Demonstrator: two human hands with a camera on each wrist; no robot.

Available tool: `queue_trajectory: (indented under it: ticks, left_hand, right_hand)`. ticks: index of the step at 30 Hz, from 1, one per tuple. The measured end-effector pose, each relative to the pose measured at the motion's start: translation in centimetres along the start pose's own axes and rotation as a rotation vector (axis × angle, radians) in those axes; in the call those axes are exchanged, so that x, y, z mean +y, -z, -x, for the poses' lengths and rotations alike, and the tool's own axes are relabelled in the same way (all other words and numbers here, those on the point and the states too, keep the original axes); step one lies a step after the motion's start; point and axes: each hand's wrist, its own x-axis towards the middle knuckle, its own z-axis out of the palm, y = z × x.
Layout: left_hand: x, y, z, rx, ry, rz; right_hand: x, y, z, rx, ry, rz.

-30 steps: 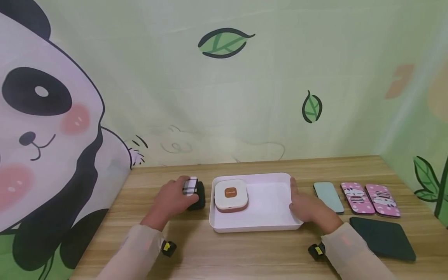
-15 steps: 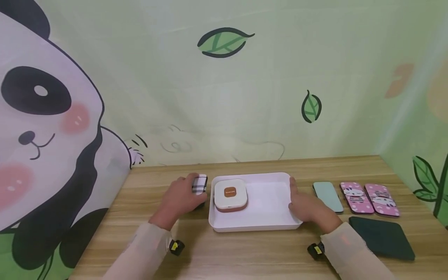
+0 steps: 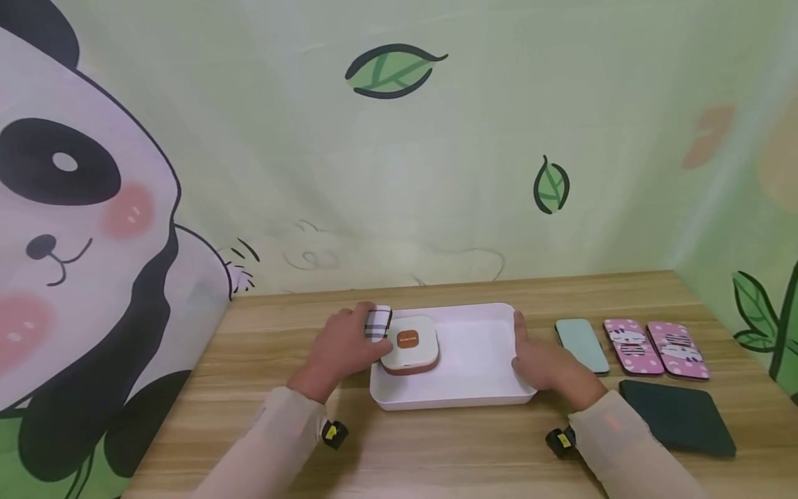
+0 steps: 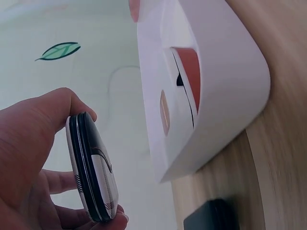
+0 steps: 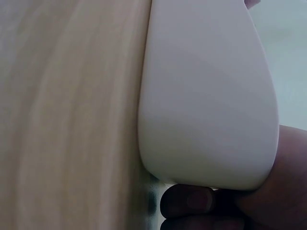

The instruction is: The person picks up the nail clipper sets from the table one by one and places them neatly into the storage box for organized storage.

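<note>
My left hand point(image 3: 346, 343) holds a small flat plaid case point(image 3: 377, 324) over the left end of the white tray point(image 3: 476, 346). In the left wrist view the plaid case point(image 4: 91, 167) shows rounded corners and a dark, metal-lined seam, thumb and fingertips at its opposite ends, raised above the table. Inside the tray's left half sits a rounded-square white box point(image 3: 409, 353) with a brown label and reddish-brown base. My right hand point(image 3: 548, 364) grips the tray's right end; the right wrist view shows fingers pressed round the tray's corner point(image 5: 216, 163).
Right of the tray lie a pale mint flat case point(image 3: 582, 346), two pink cat-patterned cases point(image 3: 632, 348) and a dark flat pouch point(image 3: 678, 418). A black object point(image 4: 211, 216) stands on the table left of the tray, hidden by my hand in the head view.
My left hand has lifted the plaid case from beside the black object and carried it right, over the tray's left edge. My right hand stays on the tray.
</note>
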Motion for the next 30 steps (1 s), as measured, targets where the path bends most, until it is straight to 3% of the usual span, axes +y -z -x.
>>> queue_trajectory:
  ticks: [8,17,30]
  left_hand:
    - [1.9,-0.4,-0.3,-0.012,-0.053,-0.001]
    - [4.4,-1.6,-0.7,-0.050,-0.060,-0.012]
    - [6.5,-3.3,-1.5,-0.094,-0.095,0.021]
  right_hand:
    - [-0.4,0.4,0.1,-0.011,-0.005,-0.005]
    - [-0.4,0.4,0.2,-0.014,-0.020,-0.022]
    - [-0.1,0.1,-0.1,-0.014,-0.016,-0.016]
